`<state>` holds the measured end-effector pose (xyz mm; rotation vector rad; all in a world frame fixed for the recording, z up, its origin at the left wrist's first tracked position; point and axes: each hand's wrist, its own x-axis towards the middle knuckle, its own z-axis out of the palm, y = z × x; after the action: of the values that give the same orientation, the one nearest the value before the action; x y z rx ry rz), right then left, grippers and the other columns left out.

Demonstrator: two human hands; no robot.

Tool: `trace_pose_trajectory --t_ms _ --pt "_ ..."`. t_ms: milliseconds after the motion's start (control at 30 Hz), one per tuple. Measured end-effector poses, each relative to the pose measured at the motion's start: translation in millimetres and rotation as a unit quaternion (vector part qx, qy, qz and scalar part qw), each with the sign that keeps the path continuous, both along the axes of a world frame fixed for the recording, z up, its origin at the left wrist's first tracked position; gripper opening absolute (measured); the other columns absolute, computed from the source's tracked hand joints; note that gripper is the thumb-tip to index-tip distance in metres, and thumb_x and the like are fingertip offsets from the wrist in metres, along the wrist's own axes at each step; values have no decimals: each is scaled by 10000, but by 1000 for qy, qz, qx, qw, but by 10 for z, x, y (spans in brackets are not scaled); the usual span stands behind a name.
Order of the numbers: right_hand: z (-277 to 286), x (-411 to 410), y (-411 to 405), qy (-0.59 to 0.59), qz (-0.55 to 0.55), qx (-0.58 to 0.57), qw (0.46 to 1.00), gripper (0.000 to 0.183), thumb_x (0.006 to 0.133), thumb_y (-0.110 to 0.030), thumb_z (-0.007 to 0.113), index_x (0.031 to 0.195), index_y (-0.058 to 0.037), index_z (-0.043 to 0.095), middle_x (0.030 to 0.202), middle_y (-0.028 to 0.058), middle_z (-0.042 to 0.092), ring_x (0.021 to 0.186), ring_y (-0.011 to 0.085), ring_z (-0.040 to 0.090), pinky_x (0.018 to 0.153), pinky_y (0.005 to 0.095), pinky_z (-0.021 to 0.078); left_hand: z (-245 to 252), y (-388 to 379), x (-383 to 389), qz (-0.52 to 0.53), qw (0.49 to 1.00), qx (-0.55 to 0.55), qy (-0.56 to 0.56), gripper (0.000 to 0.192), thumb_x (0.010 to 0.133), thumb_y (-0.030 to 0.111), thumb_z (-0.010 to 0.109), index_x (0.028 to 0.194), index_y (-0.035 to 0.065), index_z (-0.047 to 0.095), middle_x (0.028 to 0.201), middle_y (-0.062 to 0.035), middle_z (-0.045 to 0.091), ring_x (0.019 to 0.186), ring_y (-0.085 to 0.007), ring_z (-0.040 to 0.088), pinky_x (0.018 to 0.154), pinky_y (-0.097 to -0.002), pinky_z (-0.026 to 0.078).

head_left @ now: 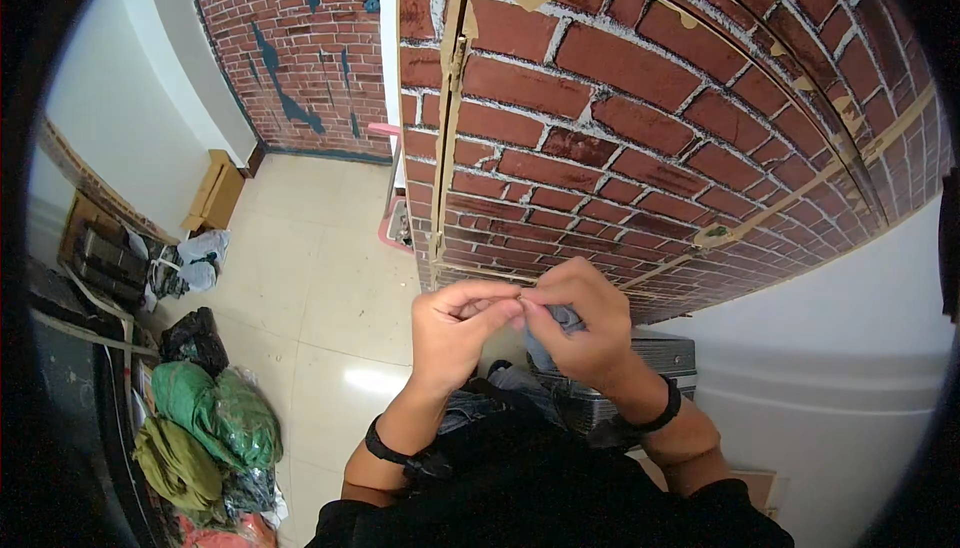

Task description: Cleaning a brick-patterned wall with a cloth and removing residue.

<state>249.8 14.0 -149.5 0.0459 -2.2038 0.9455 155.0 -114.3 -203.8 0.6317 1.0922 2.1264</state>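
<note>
My left hand (457,330) and my right hand (581,323) meet fingertip to fingertip in front of my body. Thumb and forefinger are pinched together on each side. Something tiny may sit between the tips, but it is too small and hidden to make out. Through the curl of my right fingers a patch of blue-grey fabric (566,318) shows. Just beyond both hands rises a tall cabinet (622,120) covered in peeling brick-pattern film, with bare tan patches and a dark vertical gap between its panels.
A dark ribbed case (664,355) stands beside my legs, near the white wall (810,368). On the left, green bundles (217,413) and plastic bags lie on the tiled floor (315,278). A cardboard box (215,192) leans by the far wall. A pink-rimmed bin (390,229) stands left of the cabinet.
</note>
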Motion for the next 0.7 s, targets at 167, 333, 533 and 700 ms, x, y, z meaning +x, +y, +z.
trace_pose_trajectory --t_ms 167,333,533,700 --pt "-71 -52 -40 22 -18 37 999 194 776 81 733 952 5 703 875 135 667 739 228 649 646 319 523 -43 -9 -14 31 999 21 -25 112 900 -32 688 993 -93 699 922 -177 735 797 -183 694 771 -298 560" --pt "-106 -89 -26 5 9 30 1000 226 830 62 698 1052 19 697 894 131 660 730 251 671 628 336 543 -69 26 -32 30 994 30 -101 93 922 -11 670 965 -91 686 917 -183 727 769 -187 684 750 -315 564" --pt "-283 -93 -119 -26 -45 56 997 263 847 26 681 1109 24 698 968 130 655 767 256 669 654 331 547 -160 58 -68 41 993 -10 -106 87 960 38 643 959 -49 648 855 -113 692 738 -158 651 713 -295 542" --pt "-286 -74 35 -57 -82 36 994 284 858 10 669 1141 31 687 989 126 653 826 238 665 715 329 545 -584 80 -268 64 992 18 -103 119 1003 121 593 972 7 599 780 -50 603 715 -163 610 693 -284 516"
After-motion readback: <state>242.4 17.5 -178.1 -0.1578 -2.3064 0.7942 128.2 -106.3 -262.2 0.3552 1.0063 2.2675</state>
